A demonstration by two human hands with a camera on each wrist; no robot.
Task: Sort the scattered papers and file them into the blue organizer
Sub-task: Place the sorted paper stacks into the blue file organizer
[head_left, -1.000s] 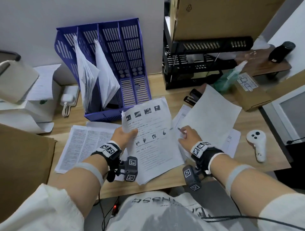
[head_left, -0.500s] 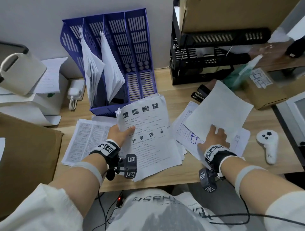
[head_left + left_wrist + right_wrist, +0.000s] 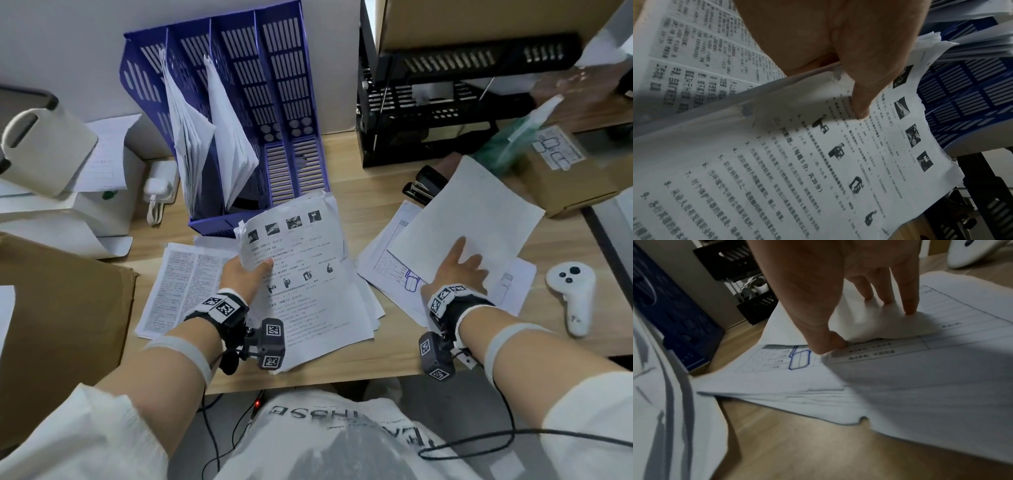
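Observation:
The blue organizer [image 3: 291, 102] [image 3: 962, 97] [image 3: 674, 321] stands at the back of the desk, with papers in its two left slots. My left hand [image 3: 246, 274] [image 3: 859, 97] grips a stack of printed sheets with pictures [image 3: 308, 291] [image 3: 818, 162], thumb on top, raised just in front of the organizer. My right hand [image 3: 459, 270] [image 3: 857, 326] rests on a blank sheet [image 3: 479, 212] [image 3: 789, 331]. Its fingers press from above and its thumb is at the near edge, which buckles upward. Under it lies a form with a blue drawing [image 3: 394, 267] [image 3: 920, 361].
A densely printed sheet [image 3: 178, 284] [image 3: 694, 56] lies at the left. A white controller [image 3: 572, 291], a black stapler [image 3: 423, 186], a black rack [image 3: 445, 102] and a cardboard box [image 3: 555, 178] crowd the right. Cardboard [image 3: 51, 325] and a charger [image 3: 157, 188] sit left.
My right hand has moved right, away from the held stack, onto the blank sheet and spread its fingers there. My left hand keeps holding the picture stack.

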